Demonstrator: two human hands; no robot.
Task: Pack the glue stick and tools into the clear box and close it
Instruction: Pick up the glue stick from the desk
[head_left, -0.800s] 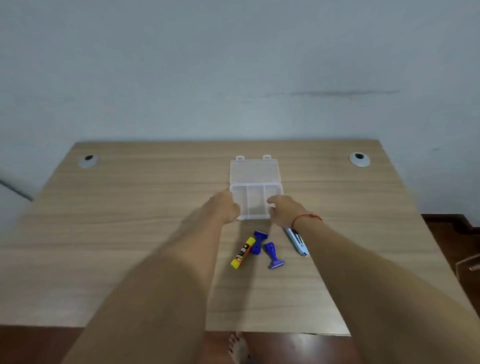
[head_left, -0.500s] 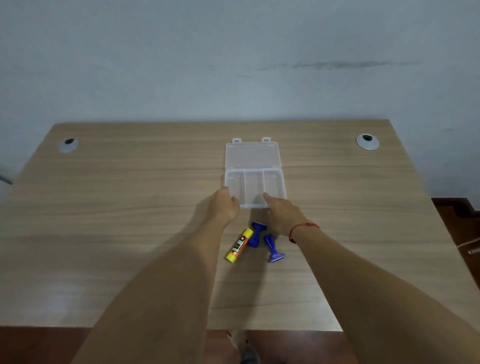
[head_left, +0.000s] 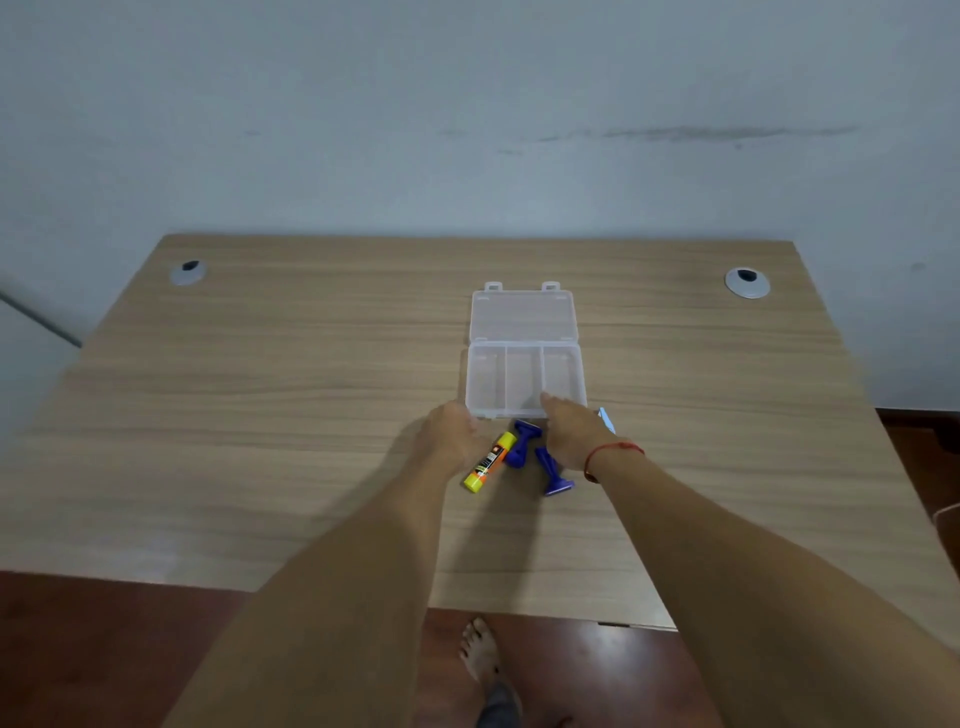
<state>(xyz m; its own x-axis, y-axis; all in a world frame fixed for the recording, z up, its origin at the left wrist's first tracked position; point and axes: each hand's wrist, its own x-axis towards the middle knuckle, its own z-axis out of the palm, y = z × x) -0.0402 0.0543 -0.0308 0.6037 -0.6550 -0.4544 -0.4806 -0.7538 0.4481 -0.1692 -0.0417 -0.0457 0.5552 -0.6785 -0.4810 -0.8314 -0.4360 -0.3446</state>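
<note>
— Resting on the desk (head_left: 260, 415), what's by your hands?
— Clear box (head_left: 524, 382), lid open, just beyond both. My left hand (head_left: 452, 434) and right hand (head_left: 571, 434) grasp nothing.
— And smaller things?
— Between them: two blue tools (head_left: 540, 457), glue stick (head_left: 488, 462).

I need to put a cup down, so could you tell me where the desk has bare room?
Bare wood spans the desk left of the left hand, and right of the clear box toward the right grommet. It is crowded just in front of the box: glue stick, blue tools, both hands.
</note>
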